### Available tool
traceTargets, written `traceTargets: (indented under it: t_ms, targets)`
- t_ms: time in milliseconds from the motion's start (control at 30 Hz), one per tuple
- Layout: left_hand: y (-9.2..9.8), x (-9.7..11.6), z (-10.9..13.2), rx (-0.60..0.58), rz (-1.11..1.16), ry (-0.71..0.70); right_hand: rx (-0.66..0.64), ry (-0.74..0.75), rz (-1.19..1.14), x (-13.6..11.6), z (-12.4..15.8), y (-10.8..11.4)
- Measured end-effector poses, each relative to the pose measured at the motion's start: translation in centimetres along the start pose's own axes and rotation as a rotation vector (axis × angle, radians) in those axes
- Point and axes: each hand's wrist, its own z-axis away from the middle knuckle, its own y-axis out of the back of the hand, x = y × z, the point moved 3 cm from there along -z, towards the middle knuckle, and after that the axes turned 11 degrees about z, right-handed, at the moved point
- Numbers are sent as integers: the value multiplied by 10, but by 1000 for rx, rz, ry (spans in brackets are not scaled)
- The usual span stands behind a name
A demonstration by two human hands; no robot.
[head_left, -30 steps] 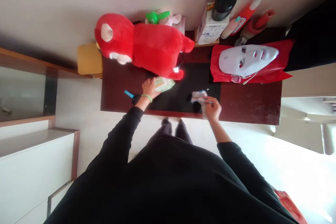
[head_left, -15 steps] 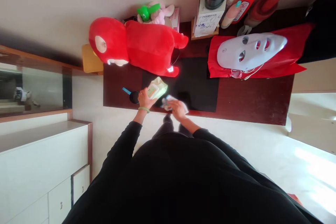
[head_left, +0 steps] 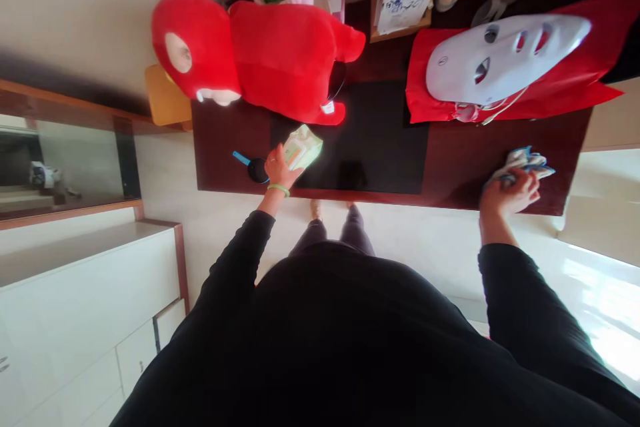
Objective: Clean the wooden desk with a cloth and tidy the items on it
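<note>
Two things are in hand: the fingers of the left hand [head_left: 281, 170] are closed around one end of a pale green soft pack [head_left: 304, 147] at the dark mat [head_left: 383, 140], and those of the right hand [head_left: 510, 192] are clamped on a bunched cloth [head_left: 525, 159] at the right end of the tabletop [head_left: 460, 160]. A wide sweep of the cloth could snag the thin cord [head_left: 503, 110] by the white mask [head_left: 500, 60] and drag the mask along. The black round dish [head_left: 257, 171] with a blue handle sits near the front edge (just beside the left hand), so a careless wrist might knock it off. As for writing, the white box [head_left: 410, 3] carries large letters seeming to begin "FLY"; print on the pack and on the plush toy's [head_left: 285, 57] tag [head_left: 327, 107] is too small to read.
</note>
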Motion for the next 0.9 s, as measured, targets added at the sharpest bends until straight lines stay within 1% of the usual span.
traceTargets:
  t_ms: [33,67,100,167,233,300,367,400,433,467,500,533,567,633,700,733,800,833,867,900]
  targets:
    - [1,-3,1,-12,17,-23,13,-113,10,-17,19,-13]
    - [2,-7,2,-20,37,-49,10,-175,9,-44,44,-27]
    - [4,-13,5,-22,61,-79,-73,-100,-18,-83,72,-44]
    - [12,-29,15,1,117,-136,-205,42,-81,-167,135,-79]
    - [23,-52,30,45,172,-168,-316,183,-149,-248,201,-111]
    - [39,-81,45,88,203,-151,-586,348,-371,-317,267,-138]
    - [56,-112,58,114,205,-97,-814,475,-537,-368,324,-153]
    - [65,-127,62,122,202,-65,-882,519,-586,-385,344,-155]
    - [73,-140,65,125,200,-37,-917,549,-614,-397,358,-156]
    - [79,-151,65,124,200,-19,-922,566,-630,-403,365,-155]
    - [85,-159,63,117,201,-15,-915,570,-645,-404,364,-153]
    - [89,-164,59,105,201,-26,-895,563,-656,-399,356,-150]
    - [91,-166,53,89,204,-50,-851,537,-658,-389,341,-145]
    - [91,-164,35,48,220,-115,-689,424,-622,-355,293,-133]
    - [89,-156,13,10,245,-167,-347,159,-489,-306,233,-111]
    - [88,-151,2,-5,256,-184,-248,77,-436,-281,206,-100]
    - [86,-144,-17,-30,264,-207,-97,-58,-326,-238,163,-80]
    - [86,-141,-24,-39,267,-216,-55,-110,-272,-221,148,-74]
    - [86,-141,-29,-44,273,-216,-24,-157,-220,-208,138,-71]
    - [86,-141,-32,-48,282,-207,-2,-196,-175,-201,133,-71]
